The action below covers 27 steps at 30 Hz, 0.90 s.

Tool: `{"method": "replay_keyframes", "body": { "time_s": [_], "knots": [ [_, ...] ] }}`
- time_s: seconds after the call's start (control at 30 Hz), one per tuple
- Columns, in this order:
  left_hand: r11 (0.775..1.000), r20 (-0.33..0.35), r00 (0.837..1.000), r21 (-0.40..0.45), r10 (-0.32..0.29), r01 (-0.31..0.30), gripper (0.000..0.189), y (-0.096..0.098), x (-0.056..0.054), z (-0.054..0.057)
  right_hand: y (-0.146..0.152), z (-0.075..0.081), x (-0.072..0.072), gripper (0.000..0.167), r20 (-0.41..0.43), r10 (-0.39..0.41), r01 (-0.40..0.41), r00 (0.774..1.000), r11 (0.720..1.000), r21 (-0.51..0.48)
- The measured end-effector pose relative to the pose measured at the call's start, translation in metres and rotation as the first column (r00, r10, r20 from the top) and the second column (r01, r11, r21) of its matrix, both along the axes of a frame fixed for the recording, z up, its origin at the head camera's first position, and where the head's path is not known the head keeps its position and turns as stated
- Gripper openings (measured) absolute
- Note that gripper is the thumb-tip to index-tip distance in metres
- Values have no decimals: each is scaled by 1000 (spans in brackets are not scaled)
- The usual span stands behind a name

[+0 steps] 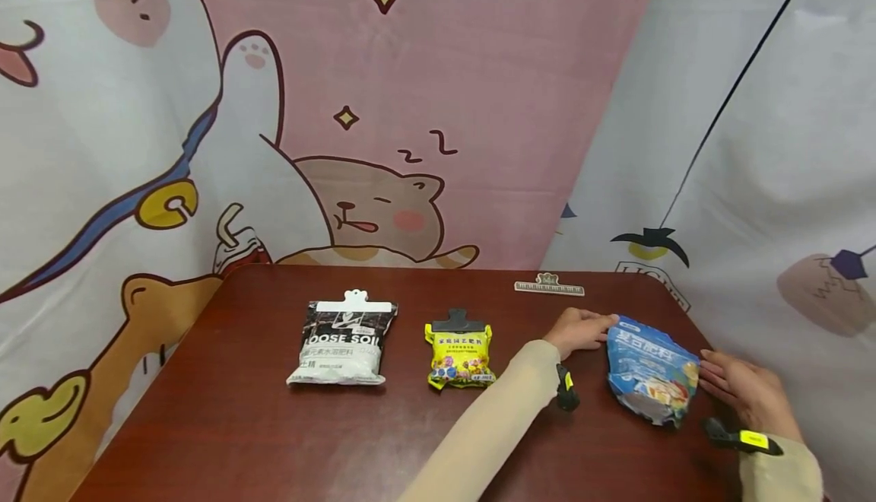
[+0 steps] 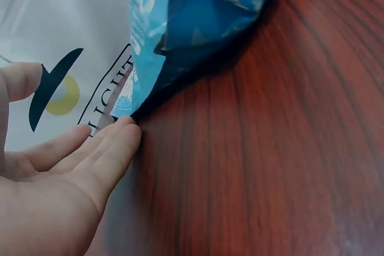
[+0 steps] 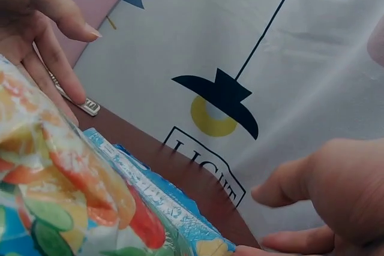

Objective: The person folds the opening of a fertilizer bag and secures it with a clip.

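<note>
A blue bag (image 1: 650,373) with white lettering and a colourful picture near its bottom lies tilted at the table's right side. My left hand (image 1: 580,332) touches its upper left corner with extended fingers. In the left wrist view, the fingertips of that hand (image 2: 66,184) meet the corner of the blue bag (image 2: 198,22), with the thumb held apart. At the bag's right edge is my right hand (image 1: 749,392), its fingers fairly straight against the side. The right wrist view shows this hand (image 3: 336,202) with the thumb raised off the bag (image 3: 78,190).
A loose clip (image 1: 549,286) patterned like piano keys lies at the table's back edge. Left of my arms, a black and white soil bag (image 1: 342,346) wears a white clip (image 1: 356,303). Between them sits a yellow bag (image 1: 461,354) with a dark grey clip (image 1: 458,322).
</note>
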<state>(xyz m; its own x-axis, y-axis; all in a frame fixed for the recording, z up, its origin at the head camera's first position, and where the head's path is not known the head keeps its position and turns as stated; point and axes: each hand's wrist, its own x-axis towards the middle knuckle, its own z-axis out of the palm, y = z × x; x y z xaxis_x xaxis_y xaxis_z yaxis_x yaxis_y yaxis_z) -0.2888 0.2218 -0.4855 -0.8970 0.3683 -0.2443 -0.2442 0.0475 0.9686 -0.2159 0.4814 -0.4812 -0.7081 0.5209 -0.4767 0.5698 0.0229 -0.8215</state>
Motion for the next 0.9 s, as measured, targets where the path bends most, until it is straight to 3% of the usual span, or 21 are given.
{"method": "replay_keyframes", "body": {
  "time_s": [0.2, 0.3, 0.43, 0.63, 0.7, 0.77, 0.9],
  "knots": [
    [994, 41, 996, 79, 74, -77, 34, 7, -1, -3, 3, -4, 0, 74, -49, -47, 47, 998, 999, 10],
    [990, 60, 992, 84, 112, -117, 33, 10, -1, -3, 1, -6, 1, 79, 25, -36, 34, 999, 995, 97],
    [988, 64, 991, 98, 117, -123, 29, 13, 1, -2, 0, -6, 1, 79, 72, -32, 18, 997, 982, 186],
    [984, 77, 987, 101, 138, -145, 25, 14, 2, -2, 0, -5, 1, 31, -78, -79, 84, 994, 995, 61],
    [981, 85, 985, 106, 151, -160, 23, 15, 2, -3, 0, -5, 1, 26, -102, -88, 90, 991, 996, 14],
    [978, 89, 983, 117, 162, -172, 21, 16, 1, -3, 2, -5, 0, 28, -107, -84, 82, 991, 996, -26],
    [972, 93, 978, 128, 185, -196, 13, 19, -2, -3, 6, -4, -1, 60, -75, -68, 63, 995, 996, -64]
  ]
}}
